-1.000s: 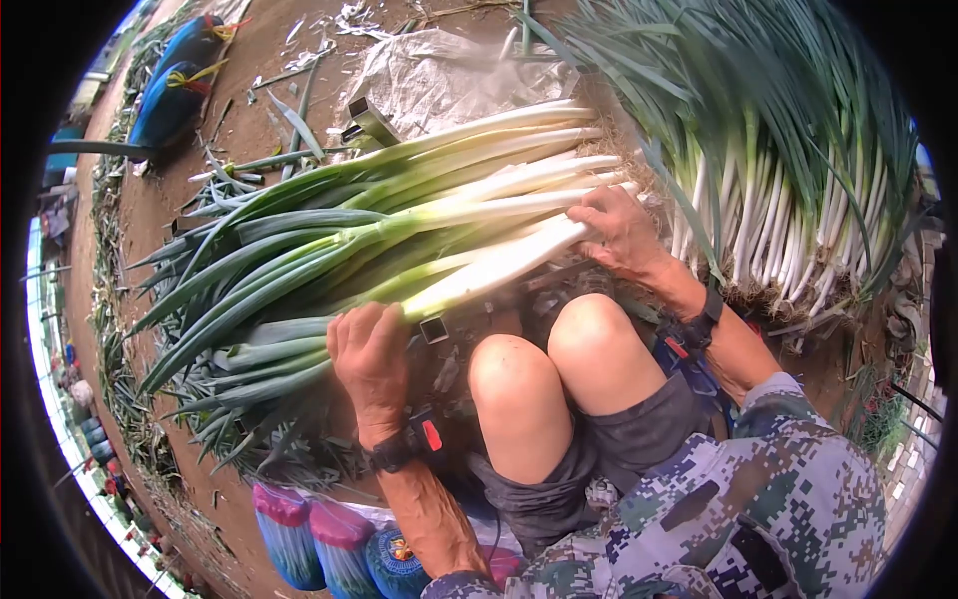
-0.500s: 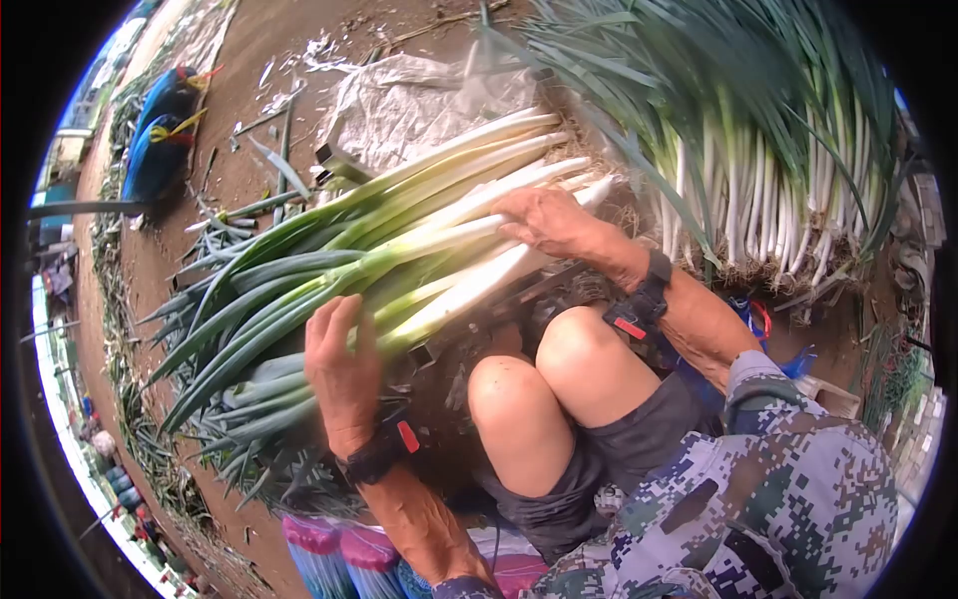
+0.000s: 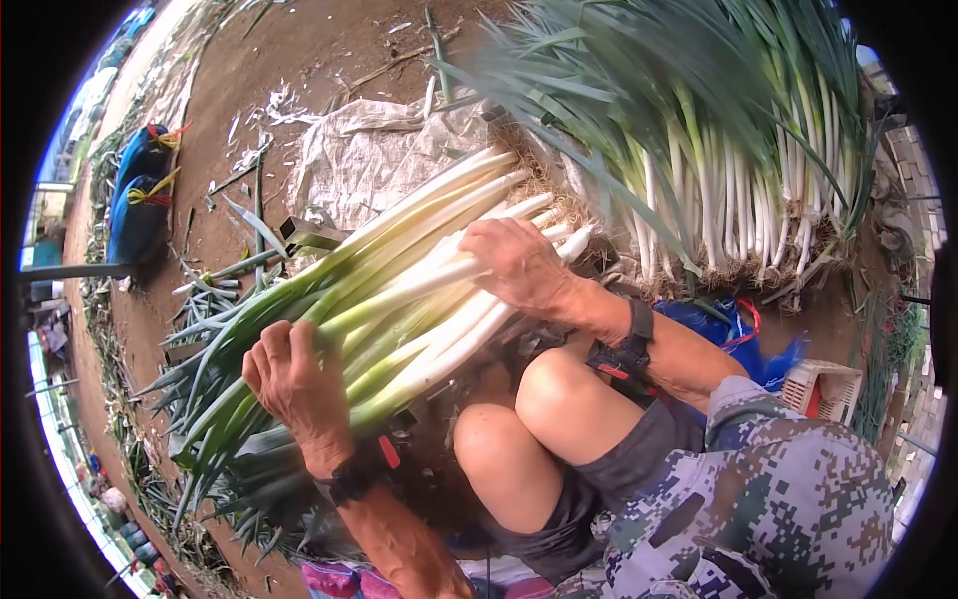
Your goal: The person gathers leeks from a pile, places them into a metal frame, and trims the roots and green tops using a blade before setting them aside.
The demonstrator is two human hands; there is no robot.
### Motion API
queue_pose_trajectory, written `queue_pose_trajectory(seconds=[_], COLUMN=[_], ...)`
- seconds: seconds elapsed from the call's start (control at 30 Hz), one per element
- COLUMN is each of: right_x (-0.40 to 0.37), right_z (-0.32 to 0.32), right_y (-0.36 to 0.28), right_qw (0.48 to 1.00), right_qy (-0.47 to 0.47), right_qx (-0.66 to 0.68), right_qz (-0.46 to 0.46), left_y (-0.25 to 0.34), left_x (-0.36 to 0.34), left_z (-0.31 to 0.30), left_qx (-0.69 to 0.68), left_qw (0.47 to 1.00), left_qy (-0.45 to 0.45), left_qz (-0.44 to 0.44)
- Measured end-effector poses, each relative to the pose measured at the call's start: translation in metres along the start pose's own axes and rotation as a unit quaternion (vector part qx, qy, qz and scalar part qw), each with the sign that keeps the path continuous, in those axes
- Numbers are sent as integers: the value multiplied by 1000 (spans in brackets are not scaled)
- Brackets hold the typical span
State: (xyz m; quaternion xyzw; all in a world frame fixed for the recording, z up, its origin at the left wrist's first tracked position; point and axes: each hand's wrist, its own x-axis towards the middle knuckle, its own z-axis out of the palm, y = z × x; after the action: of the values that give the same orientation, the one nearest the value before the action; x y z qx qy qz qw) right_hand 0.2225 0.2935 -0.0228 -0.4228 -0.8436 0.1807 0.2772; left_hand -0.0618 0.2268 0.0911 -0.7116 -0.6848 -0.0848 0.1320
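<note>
A pile of trimmed leeks (image 3: 439,334) lies in front of my knees, white shafts to the right and green leaves to the left. My right hand (image 3: 519,265) is closed around the white shaft of one leek (image 3: 404,287) on top of the pile. Farther left, my left hand (image 3: 299,384) has its fingers curled over the same leek where it turns green. Its fingertips are partly hidden among the leaves. Both wrists wear dark bands.
A large stack of rooted leeks (image 3: 728,190) stands at the upper right. Behind the pile lies a whitish woven sack (image 3: 384,150). Blue bundles (image 3: 140,215) sit on the soil at left. A pale plastic crate (image 3: 823,387) and blue plastic (image 3: 704,324) are at right.
My left hand has moved left along the leaves and curled over the leek. My right hand still grips its white shaft. The whole view has shifted slightly.
</note>
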Motion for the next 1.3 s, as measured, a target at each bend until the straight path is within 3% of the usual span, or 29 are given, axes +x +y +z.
queue_pose_trajectory(seconds=[0.17,0.27,0.4,0.47,0.53,0.63,0.7,0.73,0.8,1.0,1.13,1.27,1.3], right_x=[9,27,72,88,100,102,98,101,98,92,96,88,84], right_z=[6,-2,-3,0,14,38,46,48,49,64,63,63,58], right_y=[15,17,27,30,48,72,80,84,90,107,102,97,100], right_qw=[995,998,986,984,983,990,988,991,994,995,989,997,994], right_qy=[73,-3,112,117,110,-28,-79,-79,-78,-91,-117,8,-48], right_qx=[-61,-41,-119,-136,-147,-121,-91,-69,-25,-4,-44,-47,-38], right_qz=[19,47,3,9,9,62,95,85,74,48,75,60,93], left_y=[-33,-38,-44,-51,-55,-66,-73,-73,-83,-95,-92,-91,-91], left_x=[6,12,33,41,50,47,48,51,59,74,76,73,74], left_z=[8,11,28,37,54,86,90,94,99,118,124,126,129], left_qx=[50,66,62,50,44,35,34,31,13,-35,1,2,-7], left_qw=[998,996,994,994,997,997,999,999,989,960,954,972,968], left_qy=[26,43,66,56,16,-46,-35,-30,-144,-277,-298,-233,-251], left_qz=[-31,-36,-59,-75,-57,-55,-23,-8,-11,0,-17,9,-4])
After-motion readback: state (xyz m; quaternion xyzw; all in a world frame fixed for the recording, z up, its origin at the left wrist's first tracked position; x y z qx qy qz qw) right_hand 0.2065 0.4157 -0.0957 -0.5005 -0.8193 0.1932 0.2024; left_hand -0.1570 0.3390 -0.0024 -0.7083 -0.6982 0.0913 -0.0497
